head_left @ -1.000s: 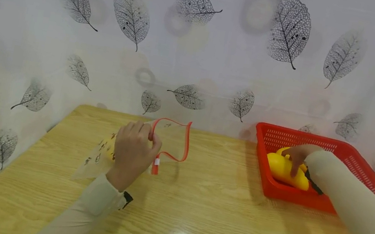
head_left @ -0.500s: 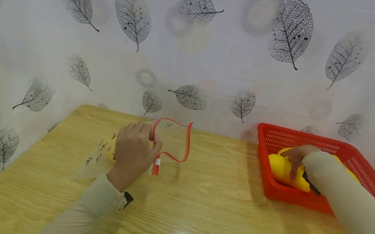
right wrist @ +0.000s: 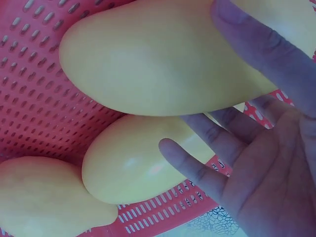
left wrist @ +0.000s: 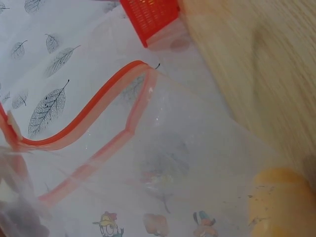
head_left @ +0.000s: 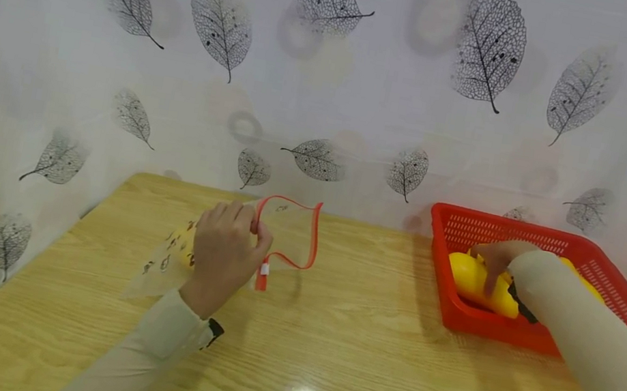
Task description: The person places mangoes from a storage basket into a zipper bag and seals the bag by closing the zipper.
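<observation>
from where i stand, a clear bag lies furthest left on the pale wooden worktop, its bottom end angled out to the left, small cartoon figures printed on it and one yellow thing inside. the left hand comes over the bag with fingers curled, clamped on it near the mouth, which gapes to the right with a red band along its edge. a small white-and-red slider hangs just beside the thumb. behind it all runs a white cloth printed with dark leaves. well apart, over on the right, sits a red basket with slotted sides. the right hand reaches into it, thumb on one side of a smooth yellow fruit and fingers behind, clamped on it; two more yellow fruits lie next to it in the basket.
</observation>
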Available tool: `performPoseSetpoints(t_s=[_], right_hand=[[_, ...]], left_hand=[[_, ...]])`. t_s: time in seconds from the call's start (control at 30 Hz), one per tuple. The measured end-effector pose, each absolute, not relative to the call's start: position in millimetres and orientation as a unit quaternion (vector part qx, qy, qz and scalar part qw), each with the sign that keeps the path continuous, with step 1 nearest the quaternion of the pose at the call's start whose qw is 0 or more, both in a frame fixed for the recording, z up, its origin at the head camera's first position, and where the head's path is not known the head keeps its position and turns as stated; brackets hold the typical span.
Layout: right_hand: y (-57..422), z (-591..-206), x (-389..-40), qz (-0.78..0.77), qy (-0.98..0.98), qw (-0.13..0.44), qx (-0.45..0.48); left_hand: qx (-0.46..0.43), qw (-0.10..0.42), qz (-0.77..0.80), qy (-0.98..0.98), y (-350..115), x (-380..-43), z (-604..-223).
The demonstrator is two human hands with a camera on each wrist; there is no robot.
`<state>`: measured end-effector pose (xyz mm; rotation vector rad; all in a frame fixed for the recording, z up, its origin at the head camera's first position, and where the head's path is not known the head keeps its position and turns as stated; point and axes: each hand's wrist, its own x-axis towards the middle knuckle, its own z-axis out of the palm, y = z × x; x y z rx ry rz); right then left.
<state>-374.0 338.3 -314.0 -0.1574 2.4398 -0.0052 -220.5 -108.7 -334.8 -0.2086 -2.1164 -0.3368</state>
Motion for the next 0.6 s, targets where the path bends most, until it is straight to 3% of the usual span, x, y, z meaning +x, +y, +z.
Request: performPoseSetpoints(t_s=[0.17, 0.5, 0.6], right_hand=[[337.9, -312.5, -373.4, -0.027, 0.936, 0.350, -0.024], [333.3, -317.7, -373.1, 0.016, 0.936, 0.344, -0.067], [332.8, -321.2, -373.7, 0.005, 0.940, 0.338, -0.043]], left_hand=[[-0.082, 0.470, -0.139, -0.868, -108.1, -219.7, -334.1], [-0.078, 0.472, -0.141, -0.867, -109.3, -219.5, -335.6], [-0.078, 0.471, -0.143, -0.867, -109.6, -219.4, -336.1]])
